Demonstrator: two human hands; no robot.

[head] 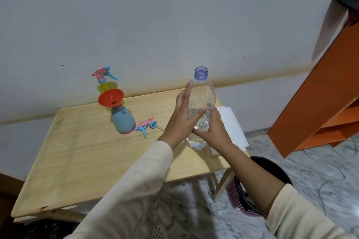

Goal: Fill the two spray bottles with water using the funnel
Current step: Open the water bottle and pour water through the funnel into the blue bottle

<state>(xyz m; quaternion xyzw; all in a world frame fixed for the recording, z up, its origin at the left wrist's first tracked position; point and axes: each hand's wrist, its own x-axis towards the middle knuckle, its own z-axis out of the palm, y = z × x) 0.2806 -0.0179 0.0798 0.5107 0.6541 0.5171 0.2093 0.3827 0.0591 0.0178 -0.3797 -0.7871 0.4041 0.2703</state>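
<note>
A clear plastic water bottle [204,95], uncapped and about a third full, stands on the wooden table [81,153]. My right hand [213,128] grips its lower body. My left hand [180,116] lies flat against its left side, fingers straight, thumb across the front. A blue spray bottle [123,120] stands further left with a red funnel [110,97] in its neck. Its pink and blue spray head [146,125] lies on the table beside it. Behind them stands a yellow spray bottle [106,85] with its pink spray head screwed on.
White paper [233,124] lies on the table's right end, behind my right hand. An orange shelf unit [320,93] stands to the right. A dark round bin with a pink basket [250,190] sits on the marble floor beside the table leg. A wall backs the table.
</note>
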